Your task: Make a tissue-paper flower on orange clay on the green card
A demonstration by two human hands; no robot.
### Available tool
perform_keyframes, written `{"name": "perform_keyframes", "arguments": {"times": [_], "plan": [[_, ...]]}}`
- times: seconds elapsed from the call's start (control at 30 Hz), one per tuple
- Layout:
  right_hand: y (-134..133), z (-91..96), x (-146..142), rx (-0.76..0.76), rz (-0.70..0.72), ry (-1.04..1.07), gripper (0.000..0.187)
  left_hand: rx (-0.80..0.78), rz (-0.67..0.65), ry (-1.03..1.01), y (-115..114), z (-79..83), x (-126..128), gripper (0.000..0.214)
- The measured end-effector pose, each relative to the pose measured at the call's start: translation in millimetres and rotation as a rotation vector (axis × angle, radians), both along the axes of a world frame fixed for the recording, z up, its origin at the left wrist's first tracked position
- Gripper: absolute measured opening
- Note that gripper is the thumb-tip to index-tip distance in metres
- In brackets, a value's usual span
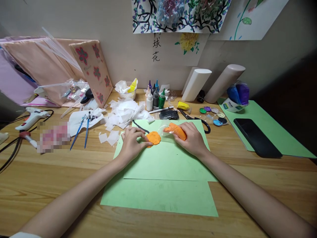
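Note:
A flat, roughly round piece of orange modelling clay (pixel 154 138) lies on a green sheet of paper (pixel 158 165). My left hand (pixel 133 140) rests on the paper, its thumb and forefinger closed at the left edge of that piece. A thin black strip (pixel 140 127) runs behind the left fingers. To the right, my right hand (pixel 192 138) is closed around a thicker lump of orange clay (pixel 177 131) in a clear plastic bag (pixel 166 131). The bag's loose end reaches toward the flat piece. The palm hides part of the lump.
Scraps of white paper (pixel 123 112) and paint bottles (pixel 155 98) stand behind the sheet. Black scissors (pixel 205 124) lie right of it, then a phone (pixel 256 137). At left are two blue brushes (pixel 87 130) and a glue gun (pixel 32 119) with its cable.

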State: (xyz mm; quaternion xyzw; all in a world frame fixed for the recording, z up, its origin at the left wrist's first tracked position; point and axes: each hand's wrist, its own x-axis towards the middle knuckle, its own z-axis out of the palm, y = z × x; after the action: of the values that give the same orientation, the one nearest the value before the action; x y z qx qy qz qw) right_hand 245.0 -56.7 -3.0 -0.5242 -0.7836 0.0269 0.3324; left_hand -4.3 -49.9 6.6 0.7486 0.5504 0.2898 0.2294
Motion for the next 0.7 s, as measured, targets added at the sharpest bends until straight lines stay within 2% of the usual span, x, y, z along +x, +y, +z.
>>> {"name": "perform_keyframes", "arguments": {"times": [0.1, 0.27, 0.7], "plan": [[-0.1, -0.6, -0.1, -0.015, -0.010, -0.006, 0.009, 0.021, -0.029, 0.015, -1.3, 0.3, -0.8, 0.016], [-0.5, 0.7, -0.6, -0.032, -0.010, -0.010, 0.009, -0.006, -0.065, 0.095, 3.8, 1.2, -1.9, 0.042], [-1.7, 1.8, 0.0, -0.083, 0.005, -0.038, 0.009, -0.209, 0.002, 0.187, 15.8, 6.3, 3.3, 0.030]]}}
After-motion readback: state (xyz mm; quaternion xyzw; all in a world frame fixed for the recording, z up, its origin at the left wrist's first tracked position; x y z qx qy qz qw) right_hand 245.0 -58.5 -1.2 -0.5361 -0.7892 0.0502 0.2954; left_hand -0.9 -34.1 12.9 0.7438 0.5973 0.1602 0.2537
